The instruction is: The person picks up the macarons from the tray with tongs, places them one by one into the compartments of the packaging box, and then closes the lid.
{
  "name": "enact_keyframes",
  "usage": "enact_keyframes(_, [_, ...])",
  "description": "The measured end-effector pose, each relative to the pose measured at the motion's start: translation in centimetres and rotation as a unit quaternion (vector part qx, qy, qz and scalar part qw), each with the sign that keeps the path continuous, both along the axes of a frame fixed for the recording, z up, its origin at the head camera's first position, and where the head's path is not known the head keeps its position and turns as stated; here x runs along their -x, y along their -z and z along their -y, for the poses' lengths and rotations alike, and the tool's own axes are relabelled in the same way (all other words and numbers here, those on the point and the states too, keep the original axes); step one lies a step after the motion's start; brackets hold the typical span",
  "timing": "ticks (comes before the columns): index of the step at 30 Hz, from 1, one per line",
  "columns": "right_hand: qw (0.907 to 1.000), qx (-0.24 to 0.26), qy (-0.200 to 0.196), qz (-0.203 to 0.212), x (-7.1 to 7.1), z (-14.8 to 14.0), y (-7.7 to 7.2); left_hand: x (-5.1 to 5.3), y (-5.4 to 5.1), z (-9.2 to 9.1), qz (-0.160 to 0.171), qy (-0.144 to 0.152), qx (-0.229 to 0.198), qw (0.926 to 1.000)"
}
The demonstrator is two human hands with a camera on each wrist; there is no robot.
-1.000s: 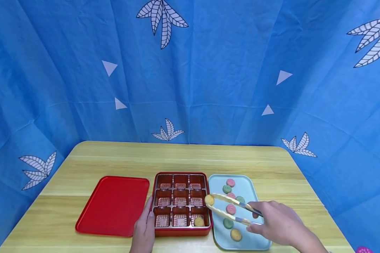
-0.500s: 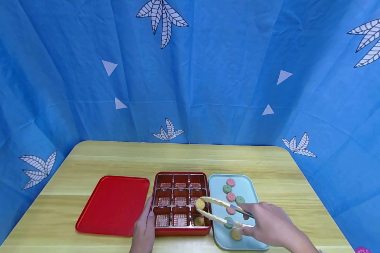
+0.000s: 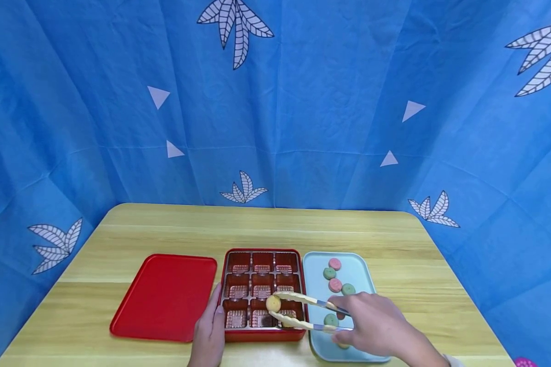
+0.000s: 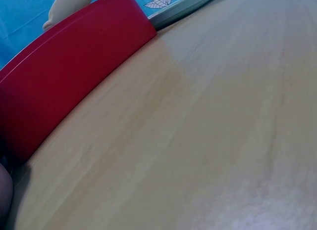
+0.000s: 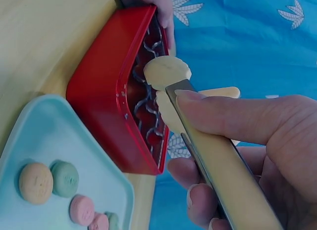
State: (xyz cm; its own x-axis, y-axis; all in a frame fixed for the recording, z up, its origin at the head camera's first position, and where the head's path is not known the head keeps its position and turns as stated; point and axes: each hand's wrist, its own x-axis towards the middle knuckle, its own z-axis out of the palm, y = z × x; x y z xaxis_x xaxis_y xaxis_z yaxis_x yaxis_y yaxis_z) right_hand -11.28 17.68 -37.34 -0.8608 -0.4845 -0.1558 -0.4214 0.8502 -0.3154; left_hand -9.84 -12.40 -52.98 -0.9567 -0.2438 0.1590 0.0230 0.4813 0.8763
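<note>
Right hand [image 3: 376, 323]: I am gripping food tongs [image 3: 303, 298], pinching a round yellow cookie [image 3: 273, 304] beyond these fingertips, over the red nine-compartment box [image 3: 264, 336]. Left hand [image 3: 208, 326]: resting straight-fingered against its side.

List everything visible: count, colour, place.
table: 1, wood-toned, foreground
backdrop: 1, blue and white, behind table
box: 1, red, mid-table
red tray: 1, red, left of box
blue tray: 1, light blue, right of box
pink cookies: at least 2, pink, blue tray
green cookies: at least 3, green, blue tray
tongs: 1, cream, reaching over box
yellow cookies: 3, yellow, one each: blue tray, box front-right, tongs
unidentified object: 1, magenta, bottom right
left hand: 1, bare, box's left side
right hand: 1, bare, gripping tongs
sleeve: 1, pale, right arm
</note>
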Motion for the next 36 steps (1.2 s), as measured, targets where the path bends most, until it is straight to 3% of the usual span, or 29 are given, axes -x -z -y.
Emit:
enact_keyframes(14, [0.9996,0.011,-0.025,0.002,0.15,0.74,0.49,0.13,0.41,0.03,-0.005,0.002,-0.006,1.0])
enact_keyframes(31, [0.9997,0.009,-0.019,0.009,0.06,0.7,0.67,0.04,0.35,-0.05,-0.035,0.0,0.014,0.9993])
enact_keyframes(36, [0.9997,0.009,-0.022,-0.003,-0.01,0.47,0.78,0.06,0.3,0.01,-0.026,0.004,0.01,0.9996])
